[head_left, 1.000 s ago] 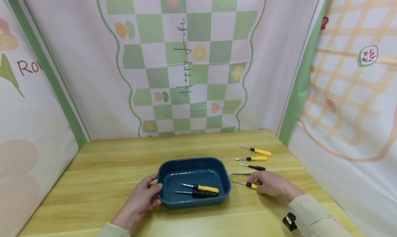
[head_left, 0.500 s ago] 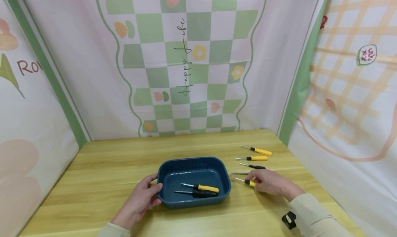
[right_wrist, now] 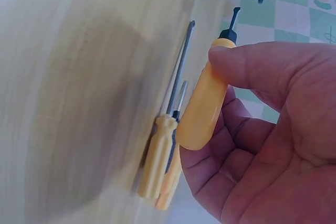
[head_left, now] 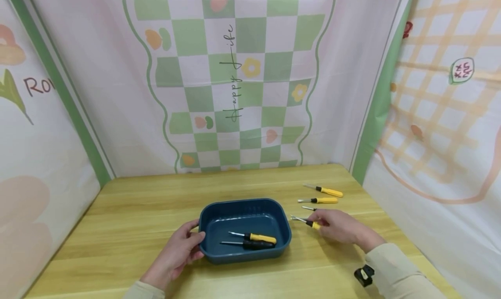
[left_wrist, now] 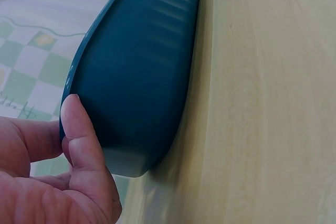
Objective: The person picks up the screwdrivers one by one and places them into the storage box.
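My left hand (head_left: 176, 251) grips the left end of a dark blue plastic tray (head_left: 244, 257), thumb over the rim and fingers along the outside wall. Inside lie a yellow-handled screwdriver (head_left: 262, 238) and a black-handled screwdriver (head_left: 258, 245). To the right of the tray, my right hand (head_left: 342, 227) pinches another yellow-handled screwdriver (right_wrist: 202, 106) between thumb and fingers, its shaft pointing left. The right wrist view shows it raised off the table, above a screwdriver with a pale yellow handle (right_wrist: 157, 161). In the head view that one's handle is hidden behind my hand.
Beyond my right hand lie two more yellow-handled screwdrivers, a far one (head_left: 330, 191) and a nearer one (head_left: 326, 200). The shaft of a thin screwdriver (head_left: 309, 208) shows just past my fingers. Printed curtains (head_left: 250, 94) stand behind the wooden table (head_left: 156, 203).
My right hand has lifted the yellow-handled screwdriver from the table and shifted slightly left and away from me. The left hand and tray have stayed put.
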A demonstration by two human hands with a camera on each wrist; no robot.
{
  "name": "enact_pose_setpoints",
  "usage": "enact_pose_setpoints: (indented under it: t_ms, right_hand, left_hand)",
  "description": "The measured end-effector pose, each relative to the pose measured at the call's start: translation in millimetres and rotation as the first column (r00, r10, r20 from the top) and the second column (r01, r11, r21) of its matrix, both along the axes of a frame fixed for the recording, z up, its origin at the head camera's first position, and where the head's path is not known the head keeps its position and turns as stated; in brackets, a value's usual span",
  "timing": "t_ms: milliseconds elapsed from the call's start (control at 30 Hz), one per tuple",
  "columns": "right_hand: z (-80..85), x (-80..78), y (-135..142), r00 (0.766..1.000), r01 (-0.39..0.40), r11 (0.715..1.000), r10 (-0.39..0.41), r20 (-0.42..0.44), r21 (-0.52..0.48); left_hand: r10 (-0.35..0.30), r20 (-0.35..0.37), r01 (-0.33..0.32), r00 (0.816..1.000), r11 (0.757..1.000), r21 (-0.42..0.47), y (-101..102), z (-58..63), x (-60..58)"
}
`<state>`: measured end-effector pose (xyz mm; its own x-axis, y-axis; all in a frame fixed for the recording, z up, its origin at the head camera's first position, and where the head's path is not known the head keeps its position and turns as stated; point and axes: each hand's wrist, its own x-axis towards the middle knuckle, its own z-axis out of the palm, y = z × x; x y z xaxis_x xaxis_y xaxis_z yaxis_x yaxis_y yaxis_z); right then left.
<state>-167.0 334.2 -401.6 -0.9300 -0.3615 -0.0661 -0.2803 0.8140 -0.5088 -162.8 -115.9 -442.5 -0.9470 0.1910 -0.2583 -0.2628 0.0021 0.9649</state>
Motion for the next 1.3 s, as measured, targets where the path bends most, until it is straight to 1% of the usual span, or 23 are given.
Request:
enact_pose_setpoints:
  t_ms: [167, 300, 467, 633, 967, 1300]
  right_hand:
    - [3.8, -1.0, -2.7, 1.0, -0.012, 1.0, 0.012, -0.025, -0.005]
    - [6.6, -1.7, -3.7, 0.999, -0.013, 0.999, 0.012, -0.03, -0.031]
    - [7.9, -2.0, -4.9, 0.999, -0.018, 0.998, 0.016, -0.038, -0.058]
    - [9.5, -3.4, -7.3, 0.999, -0.027, 0.998, 0.024, -0.048, -0.062]
    - [16.1, -3.7, -16.5, 1.0, -0.019, 0.997, 0.017, -0.026, -0.077]
    - [20.1, -5.2, -25.9, 0.999, -0.033, 0.995, 0.032, -0.013, -0.096]
  left_hand:
    - [0.007, -0.005, -0.007, 1.0, 1.0, 0.0, 0.4, -1.4, -0.2]
    - [0.012, -0.006, -0.012, 1.0, 1.0, -0.004, 1.1, -1.2, -0.2]
    - [0.009, 0.001, -0.009, 1.0, 1.0, -0.007, 1.6, -0.6, -0.5]
    - [0.002, 0.002, -0.002, 1.0, 1.0, -0.001, 1.1, -1.0, -1.0]
    - [0.0, -0.002, 0.0, 1.0, 1.0, -0.002, 1.1, -2.2, -1.6]
    - [0.004, -0.006, -0.004, 1.0, 1.0, 0.001, 1.0, -2.2, -1.2]
